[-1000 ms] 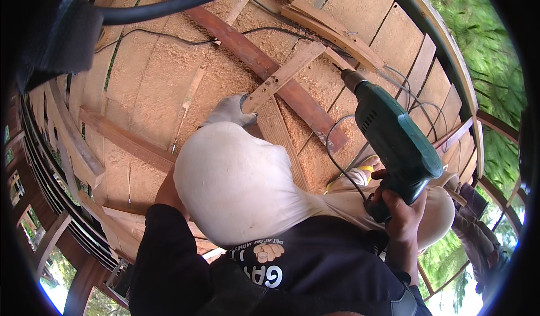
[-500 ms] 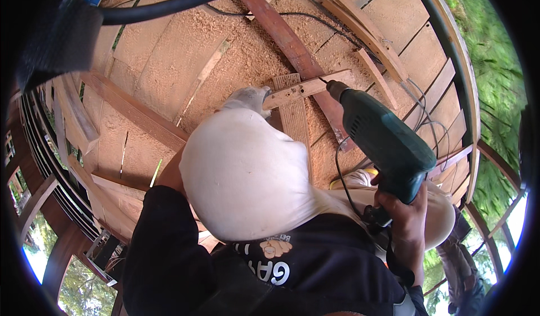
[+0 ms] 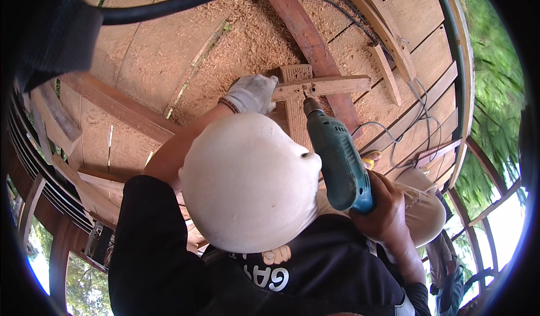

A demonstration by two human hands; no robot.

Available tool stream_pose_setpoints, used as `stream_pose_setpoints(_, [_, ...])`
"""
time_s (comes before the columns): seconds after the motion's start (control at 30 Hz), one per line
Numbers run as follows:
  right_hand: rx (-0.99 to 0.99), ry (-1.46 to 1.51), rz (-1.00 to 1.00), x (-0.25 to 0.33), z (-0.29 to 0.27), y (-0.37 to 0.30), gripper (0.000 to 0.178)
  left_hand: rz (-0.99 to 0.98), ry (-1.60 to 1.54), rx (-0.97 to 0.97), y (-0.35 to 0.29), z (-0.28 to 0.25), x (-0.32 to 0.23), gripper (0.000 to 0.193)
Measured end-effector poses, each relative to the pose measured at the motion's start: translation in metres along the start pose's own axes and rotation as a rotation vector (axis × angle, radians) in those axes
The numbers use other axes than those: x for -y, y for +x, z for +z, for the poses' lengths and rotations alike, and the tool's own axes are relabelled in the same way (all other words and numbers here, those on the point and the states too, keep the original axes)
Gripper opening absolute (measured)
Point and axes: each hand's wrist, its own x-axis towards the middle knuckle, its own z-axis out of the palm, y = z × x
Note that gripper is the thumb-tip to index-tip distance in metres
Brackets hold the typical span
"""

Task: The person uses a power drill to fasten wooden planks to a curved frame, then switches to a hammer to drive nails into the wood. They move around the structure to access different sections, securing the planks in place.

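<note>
Drill (image 3: 337, 158) in right hand (image 3: 387, 206), fingers wrapped round its grip, bit (image 3: 305, 95) at the short strip (image 3: 343, 84) lying across a plank (image 3: 296, 118) — boring seems the step in hand. Gloved left hand (image 3: 253, 93) clasps the strip's end — next likely calls for steady pressure.

Your left hand (image 3: 251, 93), in a pale grey glove (image 3: 247, 97), sits just short of 12 o'clock, its fingers (image 3: 270, 82) curled in. A brown band (image 3: 228, 103) circles that wrist. Your bare left forearm (image 3: 180, 147) reaches toward 1 or 2 o'clock from a black sleeve (image 3: 149, 209). Your right hand (image 3: 383, 203), ungloved, grips at 4 o'clock, its bare forearm (image 3: 406, 254) slanting toward 11 o'clock.
</note>
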Motion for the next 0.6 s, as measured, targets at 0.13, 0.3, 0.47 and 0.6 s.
stream_pose_setpoints(0.13, [0.017, -0.004, 0.01, 0.005, 0.0, 0.009, 0.065, 0.016, 0.008, 0.019, 0.002, -0.004, 0.001, 0.05])
stream_pose_setpoints(0.3, [0.07, -0.023, 0.032, 0.014, -0.005, 0.021, 0.062, 0.021, -0.016, 0.049, 0.003, -0.006, 0.002, 0.048])
stream_pose_setpoints(0.47, [0.088, -0.079, 0.003, 0.019, -0.006, 0.026, 0.061, 0.059, -0.011, 0.019, 0.004, -0.003, 0.006, 0.045])
stream_pose_setpoints(0.6, [0.066, -0.122, 0.02, 0.022, 0.0, 0.027, 0.055, 0.067, -0.031, 0.053, 0.006, -0.004, 0.008, 0.041])
